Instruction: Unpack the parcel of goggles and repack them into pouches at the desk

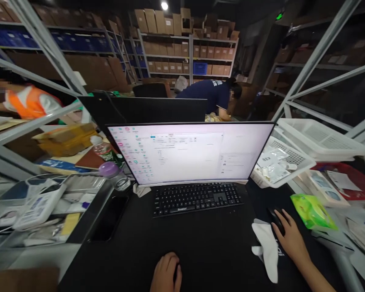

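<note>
My right hand [292,239] rests over a black computer mouse [276,221], its fingers draped around the mouse on a dark pad. Just left of that hand lies a crumpled white cloth or tissue [269,251]. My left hand [167,272] sits on the black desk mat [209,251] at the bottom, fingers curled together, with no object showing in it. A black keyboard [197,198] lies beyond, below a lit monitor [185,156] that displays desktop icons and an open window.
Left: a phone [109,219], a purple-capped bottle [120,180], a labelled white device [38,207]. Right: a green packet [313,211], a grey handheld scanner [340,255], white baskets [325,142]. Two people [207,91] work behind the monitor, before box-laden shelves [188,56].
</note>
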A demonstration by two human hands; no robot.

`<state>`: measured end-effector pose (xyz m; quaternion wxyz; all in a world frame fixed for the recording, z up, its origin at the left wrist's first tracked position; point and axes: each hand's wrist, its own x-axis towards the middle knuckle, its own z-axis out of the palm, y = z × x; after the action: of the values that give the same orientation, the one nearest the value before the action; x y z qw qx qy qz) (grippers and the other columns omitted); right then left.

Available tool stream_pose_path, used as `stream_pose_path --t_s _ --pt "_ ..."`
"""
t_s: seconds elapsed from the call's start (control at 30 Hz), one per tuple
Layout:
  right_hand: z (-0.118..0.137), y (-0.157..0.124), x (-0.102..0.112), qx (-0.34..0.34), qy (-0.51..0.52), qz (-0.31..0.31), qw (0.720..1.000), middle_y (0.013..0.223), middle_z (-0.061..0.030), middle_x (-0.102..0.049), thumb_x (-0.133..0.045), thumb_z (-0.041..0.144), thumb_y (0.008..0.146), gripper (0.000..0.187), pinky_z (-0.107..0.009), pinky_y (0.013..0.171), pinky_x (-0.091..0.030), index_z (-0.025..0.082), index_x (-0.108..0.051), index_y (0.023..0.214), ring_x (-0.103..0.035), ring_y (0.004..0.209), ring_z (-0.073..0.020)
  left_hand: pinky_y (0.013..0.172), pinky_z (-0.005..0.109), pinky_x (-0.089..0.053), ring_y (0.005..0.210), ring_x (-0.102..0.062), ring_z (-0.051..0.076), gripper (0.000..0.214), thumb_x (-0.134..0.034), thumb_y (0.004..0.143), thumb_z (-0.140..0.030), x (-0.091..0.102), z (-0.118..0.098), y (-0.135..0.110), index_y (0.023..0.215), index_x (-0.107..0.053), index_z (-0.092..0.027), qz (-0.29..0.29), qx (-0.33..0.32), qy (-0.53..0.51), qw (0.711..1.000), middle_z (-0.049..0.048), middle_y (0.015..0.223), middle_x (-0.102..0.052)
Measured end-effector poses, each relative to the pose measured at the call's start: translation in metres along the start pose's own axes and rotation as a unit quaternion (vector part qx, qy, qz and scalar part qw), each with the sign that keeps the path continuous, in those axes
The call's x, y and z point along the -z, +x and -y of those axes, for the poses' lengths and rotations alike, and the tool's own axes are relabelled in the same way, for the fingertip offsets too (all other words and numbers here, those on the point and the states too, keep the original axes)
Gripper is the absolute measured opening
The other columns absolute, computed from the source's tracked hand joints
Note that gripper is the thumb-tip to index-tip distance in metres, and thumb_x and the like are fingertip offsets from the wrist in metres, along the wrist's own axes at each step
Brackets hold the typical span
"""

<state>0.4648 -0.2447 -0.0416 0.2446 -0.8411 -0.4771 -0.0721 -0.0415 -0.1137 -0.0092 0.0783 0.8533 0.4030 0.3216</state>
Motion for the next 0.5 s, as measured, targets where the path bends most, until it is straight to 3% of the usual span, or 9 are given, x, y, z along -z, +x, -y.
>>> stream_pose_path --t_s 0.17,0.5 --pt "-0.0028 -0.0033 -0.0045 0.021 -0.006 0.002 1.0 0.155 -0.0137 -0.043 -0.043 0.055 0.096 0.058 -0.053 0.106 -0.053 0.025 -0.053 0.145 -0.048 0.141 -0.0369 0.073 0.032 -0.063 0.082 -0.07 0.019 0.018 -0.046 0.098 -0.021 0.0056 -0.0033 -0.005 0.099 -0.065 -0.022 0.017 0.023 -0.003 1.0 0.0059 0.094 -0.069" --pt "0.0023 -0.0058 -0.0026 0.011 -0.013 -0.023 1.0 0.149 -0.0147 -0.047 -0.046 0.051 0.094 0.054 -0.055 0.103 -0.054 0.024 -0.059 0.138 -0.054 0.134 -0.0378 0.068 0.032 -0.061 0.08 -0.068 0.019 0.019 -0.046 0.098 -0.021 0.0058 -0.0048 -0.0052 0.098 -0.064 -0.022 0.018 0.039 -0.021 0.999 0.0049 0.093 -0.067"
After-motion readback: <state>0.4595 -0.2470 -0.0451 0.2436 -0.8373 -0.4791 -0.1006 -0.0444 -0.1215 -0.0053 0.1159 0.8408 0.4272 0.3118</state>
